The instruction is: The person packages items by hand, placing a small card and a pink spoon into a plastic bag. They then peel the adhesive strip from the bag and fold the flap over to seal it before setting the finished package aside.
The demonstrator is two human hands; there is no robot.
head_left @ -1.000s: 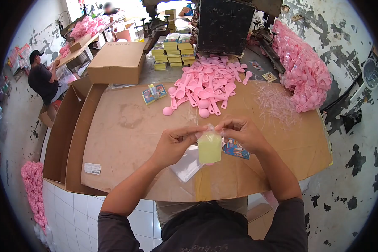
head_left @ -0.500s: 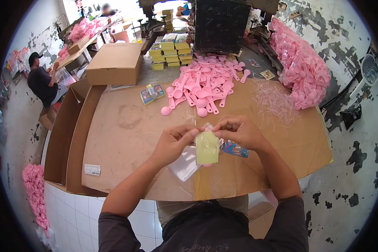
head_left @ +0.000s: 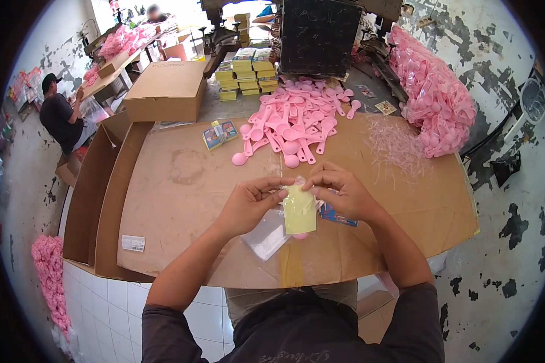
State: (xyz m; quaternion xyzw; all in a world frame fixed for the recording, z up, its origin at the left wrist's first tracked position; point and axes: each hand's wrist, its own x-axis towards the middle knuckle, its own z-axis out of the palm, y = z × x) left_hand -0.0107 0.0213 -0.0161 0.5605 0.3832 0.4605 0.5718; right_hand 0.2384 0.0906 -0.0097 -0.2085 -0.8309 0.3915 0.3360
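Note:
Between my two hands hangs a clear plastic bag with a pale yellow card (head_left: 300, 210) in it. The bowl of a pink spoon (head_left: 301, 236) peeks out at its lower end. My left hand (head_left: 254, 202) pinches the bag's upper left corner, while my right hand (head_left: 339, 190) has its fingers closed at the upper right. Clear plastic bags (head_left: 266, 237) lie flat on the cardboard below my left hand. Blue printed cards (head_left: 339, 215) rest under my right hand, partly covered by it.
Beyond my hands lies a heap of pink spoons (head_left: 293, 121). A banded card bundle (head_left: 220, 135) is left of it, plastic shreds (head_left: 396, 148) right. A closed carton (head_left: 166, 91) and card stacks (head_left: 245, 69) stand behind. Another person (head_left: 66, 115) sits at far left.
The bag with the yellow card now hangs straighter, and more of the pink spoon bowl shows beneath it. My right hand's fingers have shifted slightly left along the bag's top.

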